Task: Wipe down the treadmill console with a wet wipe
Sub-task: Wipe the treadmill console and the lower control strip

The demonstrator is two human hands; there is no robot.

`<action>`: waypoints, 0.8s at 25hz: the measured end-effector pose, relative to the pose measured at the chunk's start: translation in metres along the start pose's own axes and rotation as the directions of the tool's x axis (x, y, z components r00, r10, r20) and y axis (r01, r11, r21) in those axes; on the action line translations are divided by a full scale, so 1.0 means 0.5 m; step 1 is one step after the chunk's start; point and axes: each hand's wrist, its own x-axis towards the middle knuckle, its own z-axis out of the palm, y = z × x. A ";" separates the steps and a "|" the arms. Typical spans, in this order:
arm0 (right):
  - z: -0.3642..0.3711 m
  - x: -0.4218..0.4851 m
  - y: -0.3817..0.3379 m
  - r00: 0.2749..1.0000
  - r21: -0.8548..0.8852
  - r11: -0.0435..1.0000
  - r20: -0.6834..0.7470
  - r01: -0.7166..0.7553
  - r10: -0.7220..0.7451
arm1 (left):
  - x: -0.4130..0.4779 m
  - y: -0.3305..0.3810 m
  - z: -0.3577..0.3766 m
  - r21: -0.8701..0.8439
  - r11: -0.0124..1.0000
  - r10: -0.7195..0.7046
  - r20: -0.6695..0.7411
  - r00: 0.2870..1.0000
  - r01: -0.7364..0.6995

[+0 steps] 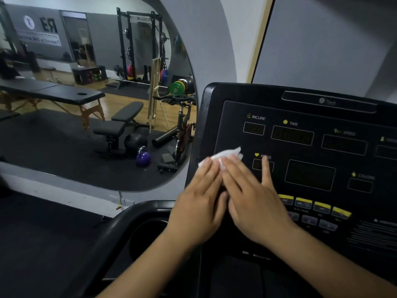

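Head cam, going left to right: big mirror (96, 93) with the gym in it, then the cup holder (148, 231), then both hands flat on the lower-left corner of the treadmill console (311, 112). The left hand (199, 203) has straight fingers held close together and is pressing the wet wipe (225, 154) onto the panel. The right hand (253, 203) is flat too, fingers a bit more fanned, with one reaching up over the PULSE readout.

The wipe's bunched into a strip, long axis running lower-left to upper-right, loose end pointing toward the INCLINE window.

My worry is that nobody's actually gripping it, so it could slide out from under flat fingers mid-swipe. Also the right palm sits just beside the yellow buttons (303, 201), so a sweep that way could mash keys or push moisture into the seams.
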 end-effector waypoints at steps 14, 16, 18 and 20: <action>0.002 -0.065 -0.001 0.997 0.018 0.997 0.038 -0.071 0.070 | -0.022 0.045 0.057 0.064 0.991 0.114 -0.001 0.994 -0.113; -0.004 -0.078 0.019 0.997 0.033 0.998 0.055 -0.058 0.056 | -0.028 0.047 0.071 0.069 0.987 0.145 0.026 0.989 -0.146; -0.028 -0.046 0.051 0.993 0.048 0.993 0.041 -0.112 0.110 | 0.013 0.053 0.071 0.099 0.982 0.158 0.052 0.986 -0.163; -0.053 -0.007 0.083 0.985 0.046 0.984 -0.001 -0.170 0.170 | 0.067 0.066 0.067 0.127 0.978 0.162 0.056 0.985 -0.168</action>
